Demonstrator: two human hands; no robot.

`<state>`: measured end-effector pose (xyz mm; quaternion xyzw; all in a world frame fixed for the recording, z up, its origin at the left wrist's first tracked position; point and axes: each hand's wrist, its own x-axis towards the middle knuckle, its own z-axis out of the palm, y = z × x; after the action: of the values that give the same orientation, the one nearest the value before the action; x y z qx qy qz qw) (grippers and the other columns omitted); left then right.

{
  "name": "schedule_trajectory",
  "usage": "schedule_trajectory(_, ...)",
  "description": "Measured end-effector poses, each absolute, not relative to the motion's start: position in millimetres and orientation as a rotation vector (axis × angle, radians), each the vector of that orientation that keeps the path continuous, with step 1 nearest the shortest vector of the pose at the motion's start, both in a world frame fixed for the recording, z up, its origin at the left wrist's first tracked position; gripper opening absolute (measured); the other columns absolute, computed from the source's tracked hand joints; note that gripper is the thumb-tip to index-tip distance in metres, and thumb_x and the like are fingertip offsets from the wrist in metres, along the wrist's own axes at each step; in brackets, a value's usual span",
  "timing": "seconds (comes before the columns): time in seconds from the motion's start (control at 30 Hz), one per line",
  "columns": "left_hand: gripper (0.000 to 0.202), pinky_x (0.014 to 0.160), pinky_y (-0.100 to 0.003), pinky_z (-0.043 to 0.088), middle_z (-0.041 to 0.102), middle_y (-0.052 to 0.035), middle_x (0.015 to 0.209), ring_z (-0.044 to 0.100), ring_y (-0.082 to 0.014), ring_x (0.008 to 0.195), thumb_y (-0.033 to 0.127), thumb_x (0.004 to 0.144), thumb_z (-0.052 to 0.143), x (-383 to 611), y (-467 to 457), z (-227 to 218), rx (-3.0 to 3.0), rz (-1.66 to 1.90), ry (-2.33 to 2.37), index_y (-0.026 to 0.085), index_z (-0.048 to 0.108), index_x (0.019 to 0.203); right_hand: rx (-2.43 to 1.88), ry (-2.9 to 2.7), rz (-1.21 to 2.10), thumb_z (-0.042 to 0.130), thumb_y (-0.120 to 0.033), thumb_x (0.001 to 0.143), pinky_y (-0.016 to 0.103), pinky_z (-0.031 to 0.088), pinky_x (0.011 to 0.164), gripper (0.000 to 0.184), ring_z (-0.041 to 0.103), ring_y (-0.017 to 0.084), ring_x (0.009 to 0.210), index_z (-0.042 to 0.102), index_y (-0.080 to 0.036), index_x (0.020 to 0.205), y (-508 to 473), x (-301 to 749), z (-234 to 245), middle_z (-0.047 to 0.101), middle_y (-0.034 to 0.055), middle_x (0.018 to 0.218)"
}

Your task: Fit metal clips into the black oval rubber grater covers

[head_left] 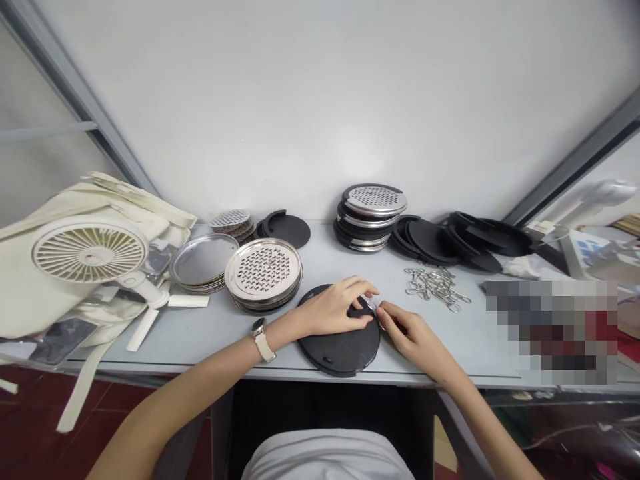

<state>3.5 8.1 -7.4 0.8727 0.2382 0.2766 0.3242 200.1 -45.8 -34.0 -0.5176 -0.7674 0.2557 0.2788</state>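
In front of me a round black plastic disc [340, 343] lies flat near the table's front edge. My left hand [345, 307] rests across its upper part, with thumb and fingers curved and a gap between them. At the disc's right rim my right hand [403, 327] pinches a small metal wire clip [371, 304], partly hidden by the fingers. To the right lies a loose heap of similar wire clips [435, 285]. Just left of the disc stands a stack of round metal grater plates [263, 270].
Plain metal discs [205, 259] and smaller grater plates [230, 220] are stacked at left. A stack of black-rimmed graters [373, 207] stands at the back, beside black plastic discs [435, 240]. A white fan [93, 253] and cream bag [30, 287] occupy the left end.
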Motion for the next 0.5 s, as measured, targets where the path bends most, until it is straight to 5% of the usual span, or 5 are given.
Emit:
schedule_trajectory(0.3, 0.033, 0.084, -0.028, 0.047, 0.060, -0.0047, 0.110, 0.061, -0.0145, 0.083, 0.015, 0.080, 0.061, 4.1, 8.7, -6.1, 2.341, 0.685, 0.608, 0.019, 0.052, 0.112, -1.392, -2.093, 0.675, 0.036, -0.033, 0.097, 0.023, 0.030, 0.051, 0.032, 0.036, 0.011, 0.052, 0.039, -0.021, 0.067, -44.5, 201.1, -35.3, 0.038, -0.0060, 0.057)
schedule_trajectory(0.5, 0.032, 0.093, -0.031, 0.042, 0.063, -0.0054, 0.108, 0.054, -0.0203, 0.105, 0.014, 0.079, 0.062, 5.0, 10.0, -5.5, 2.454, 0.724, 0.588, 0.018, 0.055, 0.110, -1.386, -2.093, 0.685, 0.036, -0.034, 0.096, 0.023, 0.030, 0.051, 0.032, 0.035, 0.011, 0.053, 0.038, -0.021, 0.067, -44.6, 201.4, -35.9, 0.037, -0.0063, 0.057)
